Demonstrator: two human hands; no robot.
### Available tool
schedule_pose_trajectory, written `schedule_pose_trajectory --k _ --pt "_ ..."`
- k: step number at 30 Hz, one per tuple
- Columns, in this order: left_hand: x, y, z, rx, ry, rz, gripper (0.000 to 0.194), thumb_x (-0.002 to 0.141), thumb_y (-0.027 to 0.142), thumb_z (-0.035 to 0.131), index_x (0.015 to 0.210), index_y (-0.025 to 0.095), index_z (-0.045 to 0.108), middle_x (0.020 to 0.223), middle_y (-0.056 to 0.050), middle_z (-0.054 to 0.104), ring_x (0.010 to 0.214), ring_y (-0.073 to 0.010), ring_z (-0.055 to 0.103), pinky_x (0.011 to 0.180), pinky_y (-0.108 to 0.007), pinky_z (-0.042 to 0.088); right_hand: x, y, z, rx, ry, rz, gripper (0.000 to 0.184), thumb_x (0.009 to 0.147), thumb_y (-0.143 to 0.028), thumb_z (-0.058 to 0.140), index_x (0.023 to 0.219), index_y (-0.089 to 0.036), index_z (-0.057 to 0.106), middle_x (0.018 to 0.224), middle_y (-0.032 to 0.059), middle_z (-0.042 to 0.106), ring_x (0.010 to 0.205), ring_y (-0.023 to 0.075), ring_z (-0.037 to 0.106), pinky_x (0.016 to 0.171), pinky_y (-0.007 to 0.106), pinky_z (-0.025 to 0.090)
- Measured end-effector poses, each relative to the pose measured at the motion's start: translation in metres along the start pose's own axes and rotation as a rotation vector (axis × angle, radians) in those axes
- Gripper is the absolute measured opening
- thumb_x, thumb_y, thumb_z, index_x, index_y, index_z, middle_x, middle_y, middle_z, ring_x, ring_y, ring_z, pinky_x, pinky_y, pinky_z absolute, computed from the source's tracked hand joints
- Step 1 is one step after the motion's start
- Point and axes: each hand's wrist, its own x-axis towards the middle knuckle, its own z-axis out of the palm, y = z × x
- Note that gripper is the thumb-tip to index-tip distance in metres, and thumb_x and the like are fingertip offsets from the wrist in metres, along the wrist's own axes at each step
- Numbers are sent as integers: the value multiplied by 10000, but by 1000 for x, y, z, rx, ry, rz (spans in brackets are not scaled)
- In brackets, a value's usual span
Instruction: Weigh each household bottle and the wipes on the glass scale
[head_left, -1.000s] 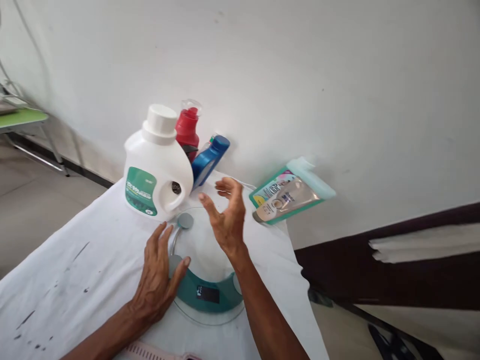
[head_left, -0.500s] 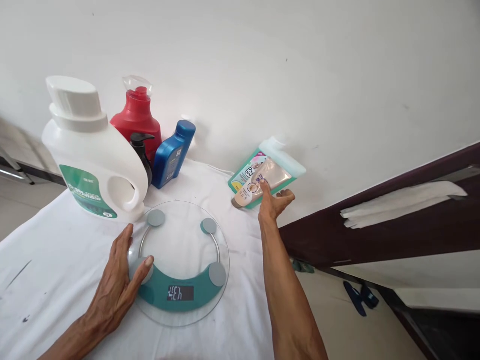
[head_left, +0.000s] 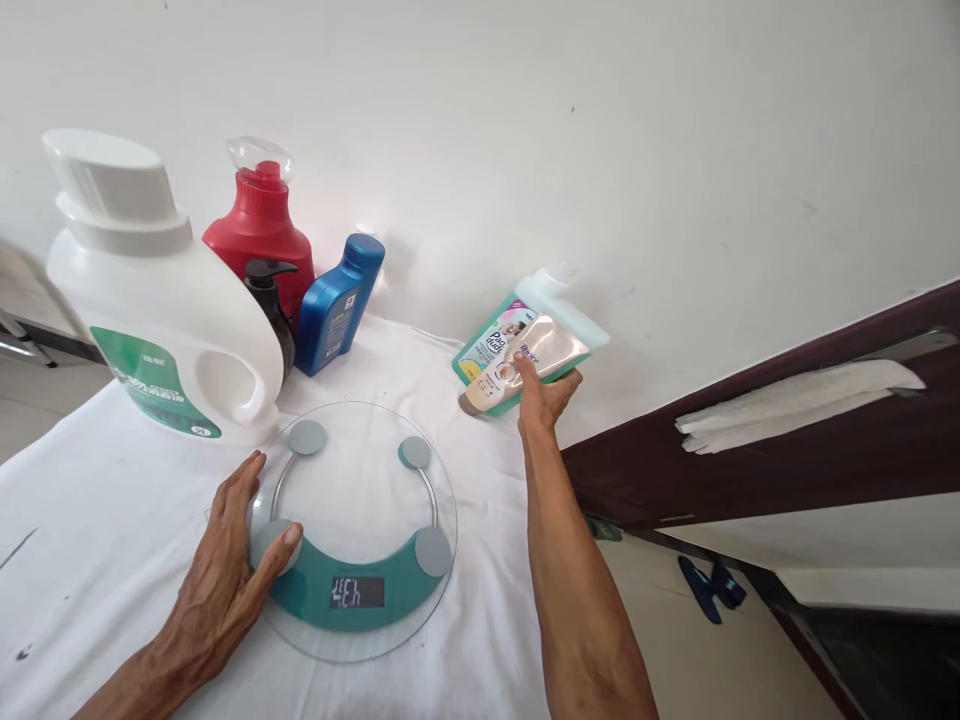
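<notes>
A round glass scale (head_left: 352, 530) with a teal band and a lit display lies on the white cloth. My left hand (head_left: 225, 570) rests on its left rim, thumb on a grey pad, fingers apart. My right hand (head_left: 544, 395) reaches to the far right and closes on a teal refill pouch (head_left: 525, 350) that leans against the wall, thumb on its front and fingers round its lower edge.
A big white detergent jug (head_left: 157, 310), a red bottle (head_left: 262, 235), a black pump bottle (head_left: 270, 305) and a blue bottle (head_left: 337, 305) stand at the back left. The white-clothed table (head_left: 465, 640) ends right of my arm. A dark wooden door (head_left: 750, 450) stands at right.
My right hand went from above the scale out to the pouch and now grips it. My left hand has stayed on the scale's rim. The view has moved closer.
</notes>
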Motion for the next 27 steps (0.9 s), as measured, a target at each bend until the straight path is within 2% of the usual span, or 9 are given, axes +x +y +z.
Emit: schedule_pose_trajectory --k 4,7,10,12,14,18,21,24,27 --pt "0 4 0 -8 2 -6 791 988 617 539 1645 267 270 1620 -156 427 1435 -415 510 1184 -715 433 -10 -12 2 -142 198 -64 710 624 -382 887 1172 -218 467 1368 188 487 1385 362 407 1215 568 330" --pt "-1 3 1 -22 8 5 780 994 602 541 1648 277 268 1626 -153 419 1444 -410 501 1198 -709 419 -17 -21 7 -161 231 -75 519 682 -362 840 1091 -216 556 1284 175 593 1288 363 516 1149 568 401" --pt "-1 1 3 -26 20 34 748 1005 566 548 1643 282 281 1631 -150 411 1466 -401 481 1215 -691 409 -23 -28 9 -102 123 -55 310 762 -424 763 939 -193 658 983 104 710 980 313 663 945 498 533" --pt "-1 3 2 -20 19 55 731 1013 540 553 1635 263 286 1636 -161 397 1491 -391 455 1227 -670 404 -28 -35 6 -75 63 -39 274 765 -445 751 800 -184 674 780 53 688 802 275 660 837 465 550" --pt "0 6 0 -23 10 73 726 1021 522 548 1629 234 275 1639 -178 380 1512 -379 431 1236 -648 400 -35 -45 -2 -30 24 -66 288 725 -446 786 699 -186 664 672 11 637 737 247 634 801 448 549" --pt "2 11 -4 -49 -28 84 717 1033 524 516 1622 213 250 1632 -197 369 1521 -366 420 1236 -628 403 -64 -77 -24 189 -127 -141 322 688 -487 857 715 -203 709 687 -27 631 743 220 651 763 419 572" --pt "3 11 -6 -68 -37 59 712 1032 556 499 1611 215 264 1616 -199 381 1498 -366 444 1213 -632 425 -100 -105 -43 352 -273 -89 315 678 -464 900 770 -212 736 777 -15 682 791 227 692 779 434 596" --pt "4 9 -5 -99 -29 36 719 1027 609 479 1597 213 288 1589 -197 406 1438 -355 504 1200 -637 432 -140 -123 -53 398 -363 -42 305 689 -430 915 762 -201 727 814 -6 697 816 210 693 797 419 601" --pt "6 7 -5 -107 -13 47 726 1019 645 470 1575 201 325 1566 -195 425 1413 -344 521 1200 -623 436 -170 -129 -57 372 -420 -85 327 734 -432 910 696 -199 683 725 -24 637 753 175 643 742 368 581"
